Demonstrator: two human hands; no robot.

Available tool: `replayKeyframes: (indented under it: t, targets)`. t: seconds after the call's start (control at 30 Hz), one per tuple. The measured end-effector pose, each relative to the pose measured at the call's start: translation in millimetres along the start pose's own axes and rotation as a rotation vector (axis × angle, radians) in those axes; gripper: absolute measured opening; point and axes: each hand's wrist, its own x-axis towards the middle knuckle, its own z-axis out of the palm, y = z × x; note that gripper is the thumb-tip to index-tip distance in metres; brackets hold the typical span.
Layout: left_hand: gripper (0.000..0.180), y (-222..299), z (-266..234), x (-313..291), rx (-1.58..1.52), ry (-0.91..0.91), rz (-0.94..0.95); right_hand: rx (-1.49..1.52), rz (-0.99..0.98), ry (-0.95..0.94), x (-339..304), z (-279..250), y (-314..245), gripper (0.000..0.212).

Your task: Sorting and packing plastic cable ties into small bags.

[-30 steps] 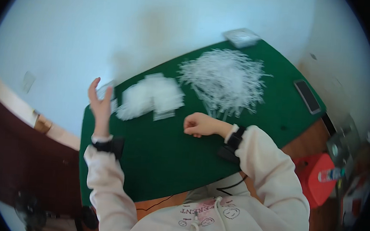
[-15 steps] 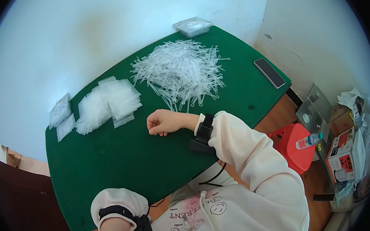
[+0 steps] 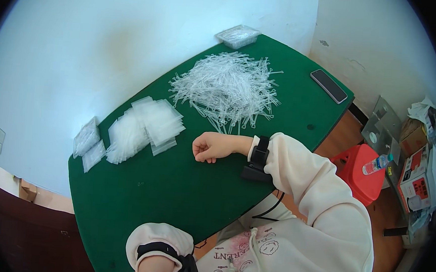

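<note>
My right hand point(image 3: 214, 148) rests on the green table point(image 3: 173, 198), its fingers curled into a loose fist with nothing showing in them. Just beyond it lies a big loose heap of clear plastic sticks with small looped ends point(image 3: 231, 89). To its left is a fanned-out stack of clear zip bags point(image 3: 150, 126). Two filled clear bags point(image 3: 86, 139) sit at the table's left edge. Of my left arm only the cream sleeve point(image 3: 158, 233) and bare wrist show at the bottom; the hand itself is out of the picture.
A clear plastic tub point(image 3: 238, 36) stands at the far edge by the wall, and a phone point(image 3: 328, 86) lies at the right. Beside the table, a red stool point(image 3: 364, 179) bears a water bottle point(image 3: 376, 165). Boxes point(image 3: 414, 182) are piled farther right.
The whole view has shifted, so everything appears farther right and slightly lower. My right hand stays curled in about the same place on the table.
</note>
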Motion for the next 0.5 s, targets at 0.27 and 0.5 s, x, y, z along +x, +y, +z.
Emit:
replayKeyframes:
  t: [0.27,0.5]
  targets:
    - [0.018,-4.3,3.8,-1.6,-0.027,-0.001,0.04,-0.014,-0.01,0.003,0.8,-3.0,3.9,0.012]
    - [0.017,-7.8,9.4,-3.1,-0.03,0.024,0.021,-0.019,-0.024,-0.005,2.6,-2.7,2.5,0.012]
